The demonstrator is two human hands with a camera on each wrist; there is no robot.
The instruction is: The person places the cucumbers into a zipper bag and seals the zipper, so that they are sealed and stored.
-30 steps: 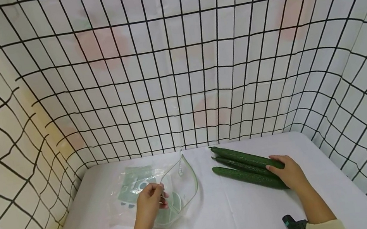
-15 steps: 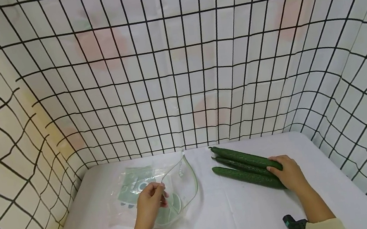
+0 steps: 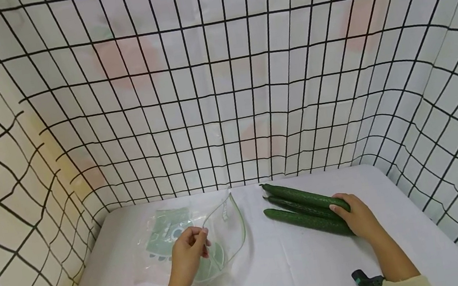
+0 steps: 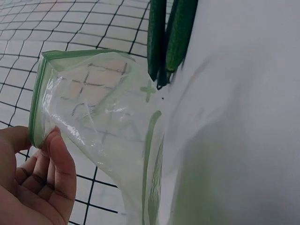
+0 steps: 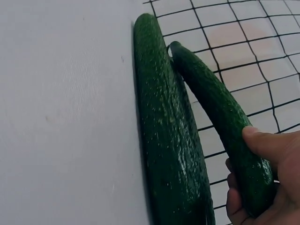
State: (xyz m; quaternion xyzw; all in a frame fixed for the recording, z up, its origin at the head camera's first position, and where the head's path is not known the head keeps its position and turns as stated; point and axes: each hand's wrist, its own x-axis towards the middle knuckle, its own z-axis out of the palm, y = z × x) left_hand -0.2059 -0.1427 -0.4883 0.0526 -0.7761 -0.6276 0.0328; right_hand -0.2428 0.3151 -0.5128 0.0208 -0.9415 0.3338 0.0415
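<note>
Shift since half a second ago: slight; the left hand (image 3: pixel 188 249) and the bag rim (image 4: pixel 36 96) sit a touch farther right, the right hand (image 3: pixel 359 215) a touch farther left with its cucumber. The view has turned a little too, so part of this may be the camera.
Left hand: fingers and thumb pinched together on the bag's green rim, at the near side of its mouth.
Clear bag (image 3: pixel 165 235): lies on the left of the bench (image 3: pixel 283 277), green print on its film, mouth gaping toward the cucumbers.
Right hand: fingers curled round the near end of the upper cucumber (image 3: pixel 298 194), thumb on top.
Upper cucumber: right of the bag and apart from it, slanting away to the far left; whether it is lifted at all, I cannot tell.
Middle cucumber (image 3: pixel 297 205): close between the other two, its near end hidden by the hand.
Lower cucumber (image 3: pixel 306 220): nearest the person, on the bench.
Done so far: bag mouth held spread, one cucumber gripped.
Not done: all three cucumbers are outside the bag, and none shows within it.
</note>
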